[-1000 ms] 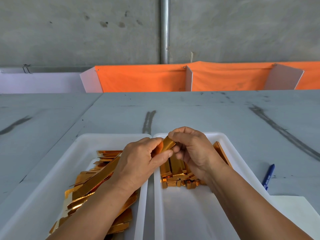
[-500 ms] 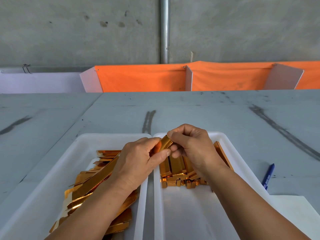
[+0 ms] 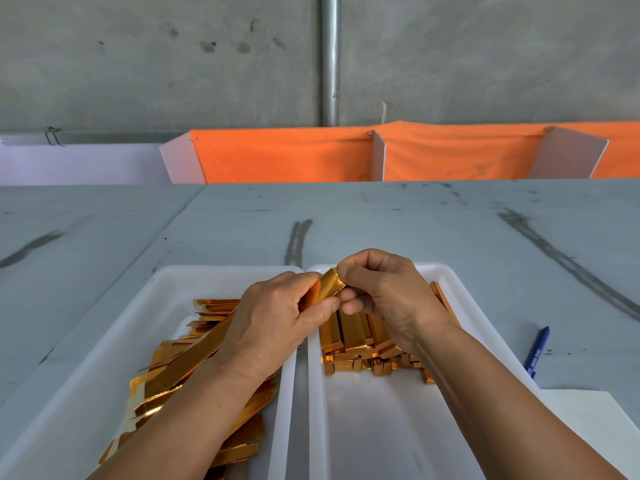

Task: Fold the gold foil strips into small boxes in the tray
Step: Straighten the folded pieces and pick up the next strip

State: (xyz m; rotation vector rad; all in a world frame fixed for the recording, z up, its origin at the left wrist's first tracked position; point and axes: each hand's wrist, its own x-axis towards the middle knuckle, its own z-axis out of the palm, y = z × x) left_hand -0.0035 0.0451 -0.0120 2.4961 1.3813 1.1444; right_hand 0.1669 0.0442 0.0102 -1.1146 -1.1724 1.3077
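Both hands pinch one gold foil strip (image 3: 325,289) over the tray seam: left hand (image 3: 273,317) and right hand (image 3: 384,292), fingers curled round it.

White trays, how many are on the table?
2. The left tray holds flat gold strips; the right tray, right beside it, holds folded gold boxes. No others seem hidden.

One gold foil strip (image 3: 323,289), creased at its upper end, was pinched at frame centre between the left hand (image 3: 273,323) and right hand (image 3: 388,292). Flat strips (image 3: 166,382) lay heaped in the left white tray (image 3: 104,341), lower left. Folded boxes (image 3: 353,337) lay stacked at the far end of the right white tray (image 3: 381,431), right of centre.
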